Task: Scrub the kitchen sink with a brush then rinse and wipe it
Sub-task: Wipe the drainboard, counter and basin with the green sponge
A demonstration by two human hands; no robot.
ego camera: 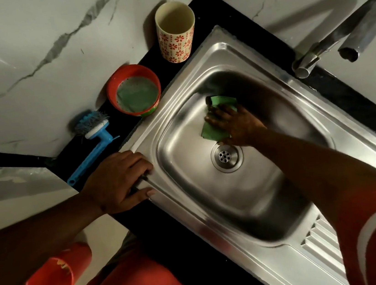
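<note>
Plainly, the right hand (233, 123) pressed flat on the green pad (211, 130); the left hand (118, 182) lay slack on the sink (213, 53) rim. Ungripped, the pad might slip

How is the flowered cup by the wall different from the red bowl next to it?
The flowered cup is tall, narrow and cream with red flower prints; the red bowl is low, wide and plain red. The cup looks empty, while the bowl holds something green. Both stand upright on the black counter beside the sink.
</note>
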